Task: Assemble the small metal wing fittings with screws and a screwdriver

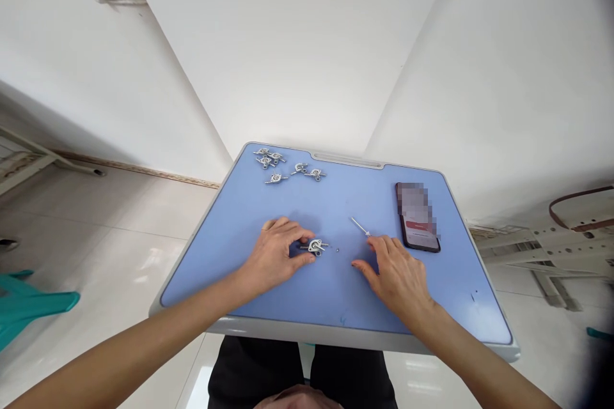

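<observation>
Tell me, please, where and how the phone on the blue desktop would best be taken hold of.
I would take the phone from above, by its two long edges near the middle, thumb on one and fingers on the other. It lies flat with its screen up, and its long, narrow shape should let a hand span its width.

Left hand (pixel 277 250) at metal part (pixel 315 246); phone (pixel 418 217) lying right.

White walls (pixel 297 45), a tiled floor (pixel 144 223) and 1 blue desk (pixel 235 230) suggest a plain classroom or workroom.
</observation>
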